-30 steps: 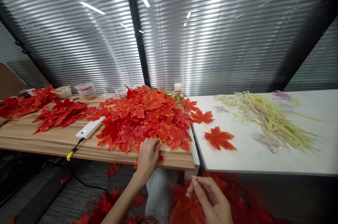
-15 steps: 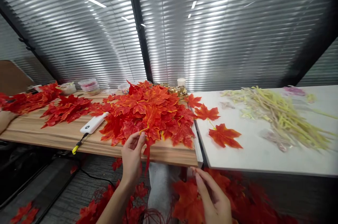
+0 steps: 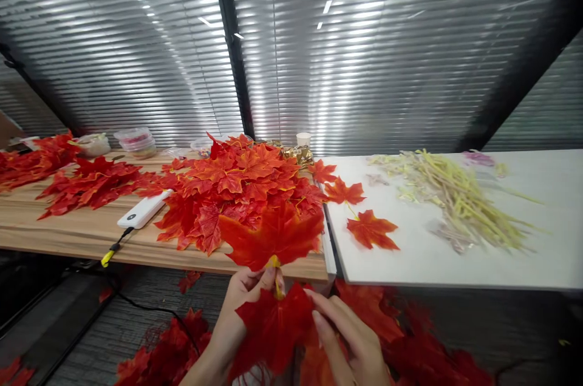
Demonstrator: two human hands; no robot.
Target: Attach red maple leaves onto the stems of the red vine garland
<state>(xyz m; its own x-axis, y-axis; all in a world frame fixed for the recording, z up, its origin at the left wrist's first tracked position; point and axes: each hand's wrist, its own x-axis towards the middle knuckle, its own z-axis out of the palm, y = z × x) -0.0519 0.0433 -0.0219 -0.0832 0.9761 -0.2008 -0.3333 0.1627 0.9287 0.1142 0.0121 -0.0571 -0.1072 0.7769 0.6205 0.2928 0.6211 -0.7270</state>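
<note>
From my remote seat I have the left hand (image 3: 241, 300) pinching the yellow stem (image 3: 278, 290) before the table (image 3: 300, 266), probably to hold both leaves clear of the pile (image 3: 248, 170). The upper leaf (image 3: 276, 239) points away, the lower leaf (image 3: 277, 325) toward me; their joint long axis runs near to far. The right hand's (image 3: 353, 337) thumb and forefinger flank the lower edge; I can't tell whether they pinch.

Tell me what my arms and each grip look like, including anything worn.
Your left grip is a slender-fingered hand without a glove; the visible part of your left forearm shows no sleeve, watch or bracelet. Your right grip is also ungloved; the picture's lower edge cuts off that arm.
</note>
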